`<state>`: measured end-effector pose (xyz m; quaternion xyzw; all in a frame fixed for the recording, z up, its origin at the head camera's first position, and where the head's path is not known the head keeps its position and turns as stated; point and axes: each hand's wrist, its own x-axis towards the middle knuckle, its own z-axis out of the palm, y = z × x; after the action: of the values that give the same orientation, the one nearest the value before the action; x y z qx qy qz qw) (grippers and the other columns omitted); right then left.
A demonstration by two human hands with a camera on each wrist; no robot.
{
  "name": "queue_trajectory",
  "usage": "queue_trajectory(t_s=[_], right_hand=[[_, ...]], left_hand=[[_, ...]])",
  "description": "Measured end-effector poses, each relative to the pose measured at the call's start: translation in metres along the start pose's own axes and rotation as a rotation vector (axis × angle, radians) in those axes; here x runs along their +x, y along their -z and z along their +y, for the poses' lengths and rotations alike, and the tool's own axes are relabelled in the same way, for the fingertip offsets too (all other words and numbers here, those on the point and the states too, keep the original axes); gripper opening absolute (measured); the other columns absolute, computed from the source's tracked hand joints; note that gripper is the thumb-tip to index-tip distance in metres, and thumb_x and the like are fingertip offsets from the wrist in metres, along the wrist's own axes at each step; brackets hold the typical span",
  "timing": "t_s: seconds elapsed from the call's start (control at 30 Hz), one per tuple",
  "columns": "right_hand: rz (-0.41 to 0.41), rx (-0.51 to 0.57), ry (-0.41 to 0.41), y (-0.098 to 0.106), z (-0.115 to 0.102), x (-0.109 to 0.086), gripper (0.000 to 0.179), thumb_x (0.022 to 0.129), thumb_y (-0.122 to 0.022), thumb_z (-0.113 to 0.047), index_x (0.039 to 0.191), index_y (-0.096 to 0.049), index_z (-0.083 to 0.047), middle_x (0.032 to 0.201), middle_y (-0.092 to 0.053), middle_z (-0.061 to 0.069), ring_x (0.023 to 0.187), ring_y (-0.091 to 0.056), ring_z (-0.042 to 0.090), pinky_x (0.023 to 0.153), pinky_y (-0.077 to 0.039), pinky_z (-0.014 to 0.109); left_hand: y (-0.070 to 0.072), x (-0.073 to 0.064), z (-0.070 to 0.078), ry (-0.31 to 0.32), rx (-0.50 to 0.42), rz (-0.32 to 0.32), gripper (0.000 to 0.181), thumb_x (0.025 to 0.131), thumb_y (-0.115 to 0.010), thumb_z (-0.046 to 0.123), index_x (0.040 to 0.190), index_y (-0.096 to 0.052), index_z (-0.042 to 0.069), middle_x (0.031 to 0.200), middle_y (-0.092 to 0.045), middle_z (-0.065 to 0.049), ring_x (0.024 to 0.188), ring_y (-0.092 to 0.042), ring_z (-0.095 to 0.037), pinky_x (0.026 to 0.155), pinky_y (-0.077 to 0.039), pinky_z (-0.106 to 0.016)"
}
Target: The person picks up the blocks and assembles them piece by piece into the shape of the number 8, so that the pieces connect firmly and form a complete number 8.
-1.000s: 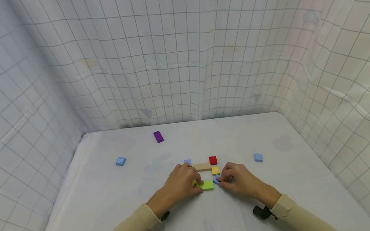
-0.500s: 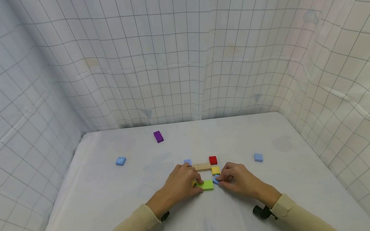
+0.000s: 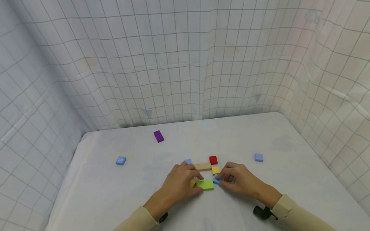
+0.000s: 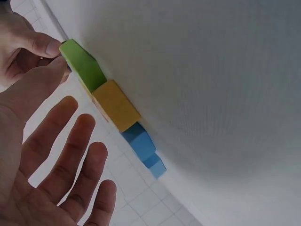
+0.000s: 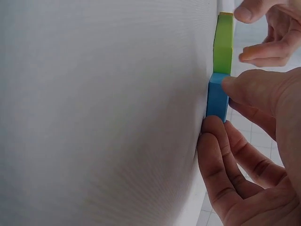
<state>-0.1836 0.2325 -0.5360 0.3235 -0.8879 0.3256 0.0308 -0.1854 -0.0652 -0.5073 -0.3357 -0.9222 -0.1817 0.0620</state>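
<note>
My right hand (image 3: 237, 178) pinches a small blue block (image 3: 216, 179) between thumb and fingers. In the right wrist view that blue block (image 5: 217, 97) stands end to end with a lime-green block (image 5: 223, 44). Beside the green block (image 3: 206, 185), my left hand (image 3: 179, 182) has its thumb at the near edge and its index finger raised off it. Its other fingers spread apart in the left wrist view, holding nothing. An orange-yellow block (image 4: 116, 106) adjoins the green one, and blue blocks (image 4: 139, 141) follow it. The left hand partly covers this left side in the head view.
A light wooden block (image 3: 202, 167), a yellow block (image 3: 216, 170) and a red block (image 3: 213, 160) lie just behind. Farther out are a purple block (image 3: 158, 136), a blue block marked 5 (image 3: 121, 160) and another blue block (image 3: 258, 157). Gridded white curtains (image 3: 180, 74) enclose the white table.
My left index finger has lifted off the green block and the thumb and finger have parted. The right hand keeps its pinch on the blue block, which has turned slightly.
</note>
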Motion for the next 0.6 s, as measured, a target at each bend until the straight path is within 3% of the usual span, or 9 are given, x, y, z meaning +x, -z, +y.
queue_trajectory(t_s=[0.17, 0.37, 0.6], right_hand=[[0.0, -0.001, -0.007, 0.0, -0.001, 0.0, 0.021, 0.098, -0.092, -0.003, 0.116, -0.09, -0.015, 0.113, -0.078, 0.0, 0.092, -0.073, 0.003, 0.082, -0.066, 0.024], [0.003, -0.007, -0.022, -0.001, 0.001, -0.001, 0.022, 0.098, -0.092, -0.003, 0.115, -0.09, -0.017, 0.113, -0.077, -0.001, 0.092, -0.072, 0.002, 0.081, -0.065, 0.023], [-0.01, 0.009, -0.043, -0.001, 0.0, -0.002, 0.023, 0.099, -0.092, -0.003, 0.116, -0.09, -0.018, 0.113, -0.077, -0.001, 0.093, -0.072, 0.002, 0.083, -0.066, 0.024]], left_hand=[[0.006, -0.01, -0.007, 0.081, -0.009, 0.062, 0.027, 0.087, -0.106, 0.034, 0.105, -0.09, 0.021, 0.104, -0.081, 0.004, 0.099, -0.068, -0.016, 0.096, -0.062, -0.045], [0.008, -0.018, -0.012, 0.211, -0.02, 0.009, 0.026, 0.088, -0.105, 0.034, 0.097, -0.085, 0.021, 0.094, -0.08, 0.007, 0.093, -0.064, -0.014, 0.096, -0.061, -0.044], [0.006, -0.019, -0.014, 0.19, -0.032, -0.01, 0.025, 0.088, -0.105, 0.03, 0.092, -0.083, 0.019, 0.09, -0.081, 0.007, 0.085, -0.058, -0.01, 0.087, -0.057, -0.037]])
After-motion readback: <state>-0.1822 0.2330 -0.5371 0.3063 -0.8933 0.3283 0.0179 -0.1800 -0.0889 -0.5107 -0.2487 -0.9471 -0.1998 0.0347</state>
